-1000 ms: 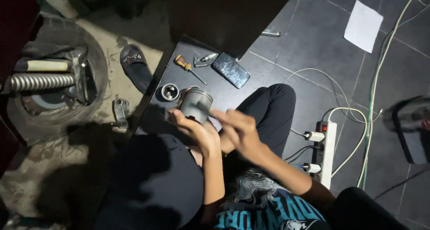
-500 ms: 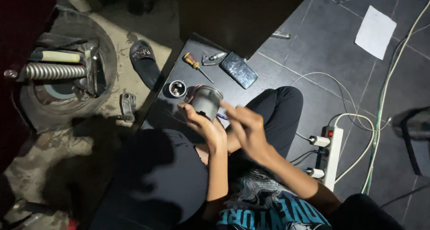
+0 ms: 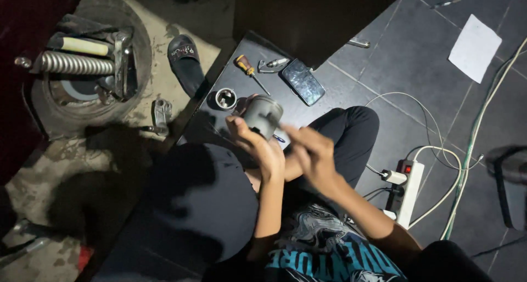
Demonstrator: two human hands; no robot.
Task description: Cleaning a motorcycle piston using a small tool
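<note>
My left hand (image 3: pixel 253 143) grips a grey metal cylinder (image 3: pixel 263 115), shaped like a piston, above my lap. My right hand (image 3: pixel 314 157) is blurred just to the right of the cylinder, fingers curled toward it. A small blue-tipped thing (image 3: pixel 280 138) shows between the two hands; I cannot tell which hand has it. On the dark board (image 3: pixel 219 123) beyond the cylinder lie a small metal cup-like part (image 3: pixel 225 98), an orange-handled screwdriver (image 3: pixel 250 72), a pair of small pliers (image 3: pixel 271 65) and a dark phone (image 3: pixel 303 81).
A tyre (image 3: pixel 82 109) holding a coil spring shock (image 3: pixel 76 64) lies at the left, with a black sandal (image 3: pixel 185 62) and a metal bracket (image 3: pixel 161 114) beside it. At the right are a power strip (image 3: pixel 407 187), white cables (image 3: pixel 466 150) and a paper sheet (image 3: pixel 475 47).
The cylinder stays in my left hand. My right hand has moved a little to the right of it and is blurred with motion. The view has shifted slightly.
</note>
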